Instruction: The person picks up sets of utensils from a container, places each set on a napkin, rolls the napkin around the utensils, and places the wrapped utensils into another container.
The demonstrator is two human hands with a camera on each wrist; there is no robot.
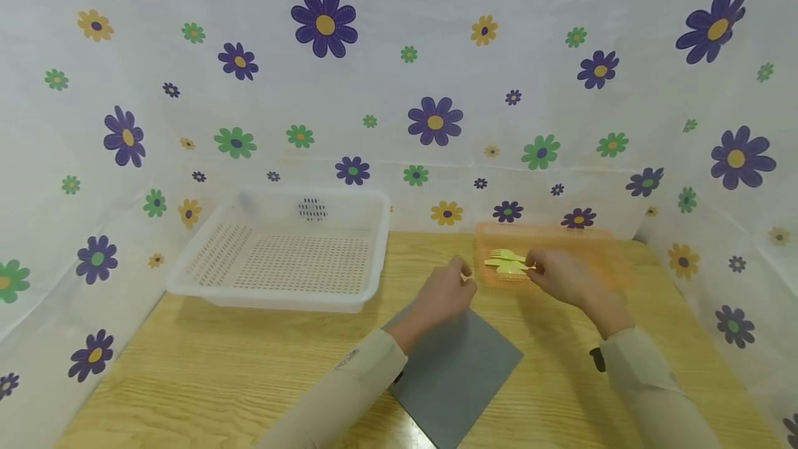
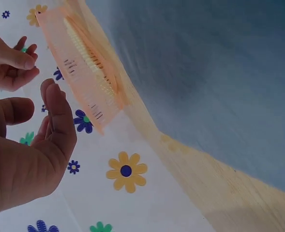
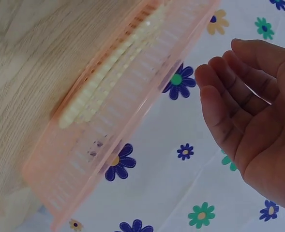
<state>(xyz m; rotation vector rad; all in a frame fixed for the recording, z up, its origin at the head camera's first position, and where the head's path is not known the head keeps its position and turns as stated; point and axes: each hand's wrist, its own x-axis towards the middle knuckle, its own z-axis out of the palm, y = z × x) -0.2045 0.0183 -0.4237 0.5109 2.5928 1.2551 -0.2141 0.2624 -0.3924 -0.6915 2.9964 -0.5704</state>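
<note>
Yellow plastic cutlery (image 1: pixel 506 266), with a fork's tines showing, lies inside an orange openwork basket (image 1: pixel 607 262) at the back right. My right hand (image 1: pixel 564 279) is over this basket, beside the handle ends. In the right wrist view, the right hand (image 3: pixel 258 106) has loosely bent fingers and nothing between them, apart from the basket (image 3: pixel 50 181). My left hand (image 1: pixel 444 294) hovers above the far corner of a dark grey square sheet (image 1: pixel 461 373). The left wrist view shows the left hand (image 2: pixel 36 150) with relaxed, bent fingers and no object in them.
A large white perforated basket (image 1: pixel 280 300) stands at the back left of the wooden table (image 1: pixel 218 366). Flower-printed white sheeting (image 1: pixel 374 89) closes off the back and both sides, directly behind the two baskets.
</note>
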